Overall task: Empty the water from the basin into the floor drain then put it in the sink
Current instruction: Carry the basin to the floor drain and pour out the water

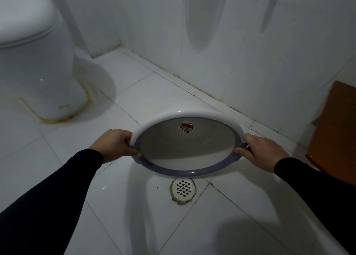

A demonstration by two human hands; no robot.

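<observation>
black sleeves point(57, 185) are reaching in from both lower corners of my remote feed, filling the nearest part of the frame. i am watching the left hand point(115, 146) closing around the left side of the basin point(187, 145), thumb lying over the rim and fingers curling under it at a purple handle lug. across from it the right hand point(264, 152) is clamping the opposite rim in the same way, thumb on top. both hands are gripping the basin firmly.

the basin is hanging in the air between them, tipping steeply so that its open mouth is facing the camera and its lower rim is pointing down. that rim is purple along the near edge, while the far edge is showing white. inside, the pale bowl is showing a small red leaf motif near the top; i cannot tell whether any water is remaining in it.

just below the lower rim, the floor drain point(183, 189) is sitting in the white tiled floor point(134, 93), its round white grate ringed by grimy grout. a wet sheen is spreading over the tiles around it.

at upper left, a white toilet point(36, 62) is standing with its lid down, a stained seal around its base. an orange-brown wooden panel point(335, 135) is leaning in at the right edge, beside the tiled wall point(231, 43).
</observation>
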